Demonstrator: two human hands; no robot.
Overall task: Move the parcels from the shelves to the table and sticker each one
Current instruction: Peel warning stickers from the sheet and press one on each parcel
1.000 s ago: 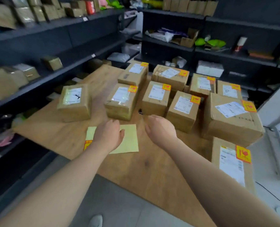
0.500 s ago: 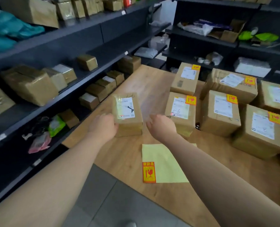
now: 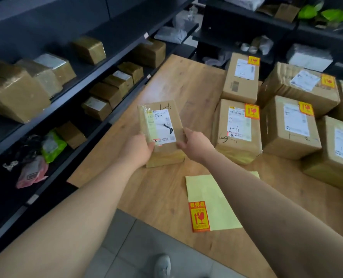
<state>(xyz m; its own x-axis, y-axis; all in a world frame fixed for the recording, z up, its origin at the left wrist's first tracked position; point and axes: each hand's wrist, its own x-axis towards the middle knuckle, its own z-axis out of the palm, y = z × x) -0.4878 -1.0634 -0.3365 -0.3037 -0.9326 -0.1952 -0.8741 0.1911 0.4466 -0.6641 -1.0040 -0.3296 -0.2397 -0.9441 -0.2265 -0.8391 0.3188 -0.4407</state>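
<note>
Left hand (image 3: 139, 147) and right hand (image 3: 194, 146) clamped the near corners of a small, stiff, taped box (image 3: 160, 131), likely light, tape probably slick.

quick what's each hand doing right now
Left hand: closed on the left side of the small parcel.
Right hand: closed on the parcel's right side.

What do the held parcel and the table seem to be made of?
The held parcel looks like brown cardboard wrapped in glossy clear tape, which glints near its top corner. The table looks like light wood or wood-look laminate, matte, with visible grain.
</note>
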